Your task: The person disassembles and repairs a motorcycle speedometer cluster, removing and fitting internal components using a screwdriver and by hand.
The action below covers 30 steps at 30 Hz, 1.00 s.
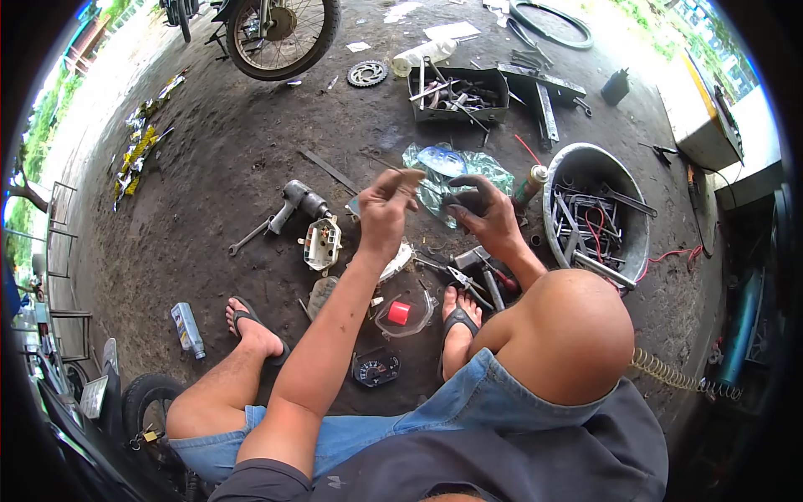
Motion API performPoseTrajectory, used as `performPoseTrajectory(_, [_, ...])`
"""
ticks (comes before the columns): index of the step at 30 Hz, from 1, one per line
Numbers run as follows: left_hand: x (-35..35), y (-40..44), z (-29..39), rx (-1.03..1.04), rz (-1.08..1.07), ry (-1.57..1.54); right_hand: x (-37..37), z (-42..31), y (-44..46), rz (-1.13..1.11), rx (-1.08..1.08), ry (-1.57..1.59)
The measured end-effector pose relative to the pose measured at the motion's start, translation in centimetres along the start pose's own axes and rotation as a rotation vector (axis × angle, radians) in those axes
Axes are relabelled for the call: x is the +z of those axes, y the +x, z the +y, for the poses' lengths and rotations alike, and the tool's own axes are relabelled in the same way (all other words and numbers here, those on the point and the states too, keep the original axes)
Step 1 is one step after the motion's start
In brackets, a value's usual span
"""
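My left hand [386, 209] is raised above the floor, fingers pinched together on a thin dark rod [381, 159] that sticks out toward the upper left. Close by on the right, my right hand [487, 216] has its thumb and fingers curled toward each other; what lies between the fingertips is too dark to make out. Beneath the hands are a crumpled green plastic bag [493, 171], a white instrument housing [321, 245] and an impact wrench [303, 202]. Nearer my feet lie a clear lens cover [416, 326], a red round piece [399, 313] and a speedometer [376, 368].
A metal basin [554, 209] of tools stands at right, beside a spray can [530, 186]. Ahead are a toolbox [458, 96], a sprocket [366, 74] and a motorcycle wheel [284, 33]. Pliers [470, 287] and a hammer [485, 268] lie near my right foot; a bottle [187, 329] lies left.
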<state>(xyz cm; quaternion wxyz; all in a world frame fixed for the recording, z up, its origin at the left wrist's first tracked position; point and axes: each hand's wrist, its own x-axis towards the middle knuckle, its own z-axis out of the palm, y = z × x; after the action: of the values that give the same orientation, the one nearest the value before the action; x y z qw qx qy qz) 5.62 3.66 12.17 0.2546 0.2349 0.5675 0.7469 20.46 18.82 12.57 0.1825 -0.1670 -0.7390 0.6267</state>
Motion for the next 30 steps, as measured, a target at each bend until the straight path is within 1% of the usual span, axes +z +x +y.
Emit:
performPoseTrajectory(2, [0.5, -0.2, -0.8, -0.041, -0.160, 0.158, 0.2, 0.1, 0.0, -0.001, 0.003, 0.018])
performPoseTrajectory(3, [1.0, -0.3, -0.6, -0.102, -0.152, 0.128, 0.3, 0.1, 0.1, 0.001, -0.002, 0.019])
performPoseTrajectory(5, [1.3, -0.7, 0.1, -0.185, -0.039, 0.025, 0.2, 1.0, 0.3, -0.001, -0.023, 0.009])
performPoseTrajectory(6, [1.8, -0.6, 0.7, -0.201, 0.045, -0.148, 0.2, 0.8, 0.3, 0.008, -0.031, -0.031])
performPoseTrajectory(8, [1.7, -0.5, 0.6, -0.148, 0.018, -0.113, 0.3, 0.6, 0.3, 0.015, -0.041, -0.085])
performPoseTrajectory(9, [1.2, -0.3, 0.4, -0.120, -0.083, 0.001, 0.5, 0.9, 0.5, 0.023, -0.054, -0.081])
performPoseTrajectory(11, [1.0, -0.1, -0.5, -0.233, -0.168, 0.145, 0.9, 1.4, 0.5, 0.036, -0.079, -0.061])
performPoseTrajectory(13, [1.1, -0.2, -0.7, -0.335, -0.103, 0.043, 1.1, 1.4, 0.5, 0.040, -0.084, -0.033])
performPoseTrajectory(14, [1.5, -0.3, -0.9, -0.237, -0.043, 0.048, 1.0, 1.0, 0.3, 0.048, -0.037, -0.093])
performPoseTrajectory(15, [1.7, -0.3, -0.4, -0.199, -0.027, 0.007, 1.1, 2.3, 0.6, 0.088, -0.150, -0.191])
performPoseTrajectory(16, [1.7, -0.4, -1.0, -0.072, 0.004, 0.048, 1.1, 3.6, 1.0, 0.105, -0.210, -0.205])
performPoseTrajectory(17, [1.7, -0.2, -1.5, -0.086, -0.047, 0.137, 1.1, 3.5, 1.2, 0.111, -0.230, -0.209])
performPoseTrajectory(18, [2.2, -0.2, -1.9, -0.147, -0.030, 0.146, 0.9, 2.0, 0.9, 0.103, -0.210, -0.204])
performPoseTrajectory(19, [2.3, -0.2, -2.2, -0.214, -0.020, 0.191, 0.7, 2.2, 1.1, 0.110, -0.166, -0.226])
performPoseTrajectory(20, [1.8, 0.3, -3.6, -0.183, -0.040, 0.205, 0.8, 3.5, 1.2, 0.127, -0.242, -0.212])
performPoseTrajectory(21, [2.1, 0.3, -3.2, -0.227, -0.044, 0.105, 0.7, 3.2, 0.8, 0.159, -0.330, -0.183])
performPoseTrajectory(22, [3.1, -0.2, -2.0, -0.216, -0.075, 0.050, 0.3, 2.8, 0.5, 0.162, -0.393, -0.177])
performPoseTrajectory(23, [3.0, 0.0, -2.8, -0.189, -0.112, -0.014, 0.1, 2.3, 0.1, 0.181, -0.400, -0.154])
performPoseTrajectory(24, [3.8, -0.2, -2.9, -0.142, -0.087, 0.084, 0.0, 2.2, 0.0, 0.201, -0.386, -0.168])
performPoseTrajectory(25, [3.6, 0.3, -4.1, -0.107, -0.055, 0.116, 0.0, 2.4, 0.0, 0.247, -0.352, -0.290])
performPoseTrajectory(26, [2.9, 0.9, -4.8, -0.176, -0.060, 0.085, -0.2, 2.8, -0.4, 0.195, -0.311, -0.243])
performPoseTrajectory(27, [3.0, 1.1, -4.9, -0.244, -0.061, 0.054, -0.2, 3.0, -0.8, 0.228, -0.321, -0.271])
performPoseTrajectory(28, [3.0, 1.2, -4.9, -0.248, -0.021, 0.076, 0.0, 3.2, -1.4, 0.254, -0.332, -0.300])
performPoseTrajectory(29, [2.7, 1.6, -4.7, -0.294, 0.044, 0.101, 0.6, 3.6, -2.8, 0.349, -0.252, -0.409])
performPoseTrajectory(30, [2.9, 1.6, -4.3, -0.286, 0.082, 0.033, -0.4, 3.4, -4.3, 0.336, -0.239, -0.425])
